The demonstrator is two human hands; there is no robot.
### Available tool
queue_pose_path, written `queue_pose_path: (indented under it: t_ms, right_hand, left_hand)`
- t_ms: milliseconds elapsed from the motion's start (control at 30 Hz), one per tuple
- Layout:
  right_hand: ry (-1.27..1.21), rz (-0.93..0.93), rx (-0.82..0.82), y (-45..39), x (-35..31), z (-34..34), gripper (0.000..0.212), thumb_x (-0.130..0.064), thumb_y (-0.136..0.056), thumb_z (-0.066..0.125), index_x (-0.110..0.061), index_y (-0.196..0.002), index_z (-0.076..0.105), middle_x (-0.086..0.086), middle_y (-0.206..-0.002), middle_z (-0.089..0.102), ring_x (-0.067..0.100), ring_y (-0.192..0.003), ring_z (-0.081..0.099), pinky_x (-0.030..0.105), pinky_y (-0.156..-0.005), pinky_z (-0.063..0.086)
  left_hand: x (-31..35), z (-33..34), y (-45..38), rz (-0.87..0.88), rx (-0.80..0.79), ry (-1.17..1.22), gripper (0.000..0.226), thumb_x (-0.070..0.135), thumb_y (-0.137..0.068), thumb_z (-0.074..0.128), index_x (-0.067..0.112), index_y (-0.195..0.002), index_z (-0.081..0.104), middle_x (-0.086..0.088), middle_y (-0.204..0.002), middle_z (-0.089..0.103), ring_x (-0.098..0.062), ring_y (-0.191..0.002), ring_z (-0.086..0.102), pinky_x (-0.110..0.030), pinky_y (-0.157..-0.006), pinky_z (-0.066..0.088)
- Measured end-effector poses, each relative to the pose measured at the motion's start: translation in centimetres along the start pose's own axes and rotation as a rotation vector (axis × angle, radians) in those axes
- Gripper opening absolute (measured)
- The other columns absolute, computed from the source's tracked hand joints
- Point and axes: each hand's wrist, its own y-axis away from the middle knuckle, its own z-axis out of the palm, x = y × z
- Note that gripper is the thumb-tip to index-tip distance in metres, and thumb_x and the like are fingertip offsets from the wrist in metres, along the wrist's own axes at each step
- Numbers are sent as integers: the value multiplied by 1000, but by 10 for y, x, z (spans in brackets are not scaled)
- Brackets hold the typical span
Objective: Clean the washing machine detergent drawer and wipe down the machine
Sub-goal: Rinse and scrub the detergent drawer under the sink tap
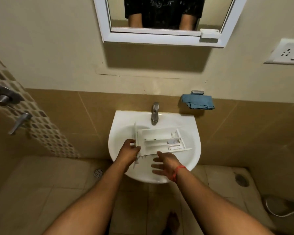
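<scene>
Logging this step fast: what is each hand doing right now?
Left hand: grips the front end of the detergent drawer over the sink.
Right hand: open, fingers spread, holding nothing, just below the drawer.

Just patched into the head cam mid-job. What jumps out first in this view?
The white detergent drawer lying across the basin of the white sink, right under the tap. The left hand grips the drawer's front panel end, while the right hand hovers open beside its near edge. A blue cloth sits on a wall holder to the right of the tap.
</scene>
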Motion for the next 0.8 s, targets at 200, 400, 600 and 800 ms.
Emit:
queue_pose_path:
  t_ms: [200,400,600,800]
  right_hand:
    - [361,90,-117,-36,-48,-66,40,-38,-99,52,-1,-113,56,20,-105,69,33,-93,70,48,-81,59]
    - [520,-206,-33,-88,-110,-72,25,-22,-99,52,0,-111,55,20,-92,68,25,-73,65,41,-71,58]
    - [766,-422,43,-129,-173,-26,52,-41,-96,52,-20,-141,36,12,-117,64,29,-101,64,43,-87,53]
    - [913,-460,149,-152,-194,15,42,-24,-96,56,-12,-135,47,6,-120,62,22,-103,62,25,-81,45]
  left_hand:
    - [9,15,-33,-109,15,-30,36,13,-93,60,21,-126,48,-8,-113,64,-22,-80,62,-35,-67,51]
    - [4,28,-64,-148,22,31,29,13,-95,60,23,-119,48,-13,-118,59,-23,-86,59,-32,-64,49]
    - [0,30,-82,-168,-10,59,40,15,-94,64,25,-126,42,-9,-115,58,-25,-98,62,-35,-74,57]
    - [-16,23,-87,-145,-107,64,43,7,-95,60,30,-126,41,-5,-116,59,-18,-96,62,-27,-70,54]
